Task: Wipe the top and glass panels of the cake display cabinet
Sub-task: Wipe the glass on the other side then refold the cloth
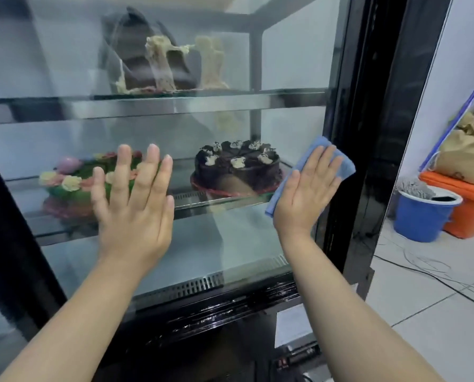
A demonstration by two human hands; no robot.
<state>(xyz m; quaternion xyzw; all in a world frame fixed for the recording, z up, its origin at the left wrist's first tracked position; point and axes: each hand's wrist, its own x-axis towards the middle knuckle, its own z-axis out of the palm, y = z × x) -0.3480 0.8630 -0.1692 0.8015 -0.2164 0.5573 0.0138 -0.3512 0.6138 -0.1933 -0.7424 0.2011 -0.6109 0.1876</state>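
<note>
The cake display cabinet fills the view, with a black frame (368, 133) and a large front glass panel (65, 64). My right hand (307, 188) lies flat with straight fingers on a folded blue cloth (343, 164), pressing it to the glass near the panel's right edge, level with the middle shelf. My left hand (133, 199) is spread flat on the glass at centre-left, fingers straight, holding nothing. The cabinet's top is out of view.
Behind the glass stand a chocolate cake (238, 166), a flower-decorated cake (65, 183) and a tall dark cake (153, 64) on the upper shelf. To the right, on the tiled floor, are a blue bucket (423, 216), an orange box (472, 210) and loose cables (423, 271).
</note>
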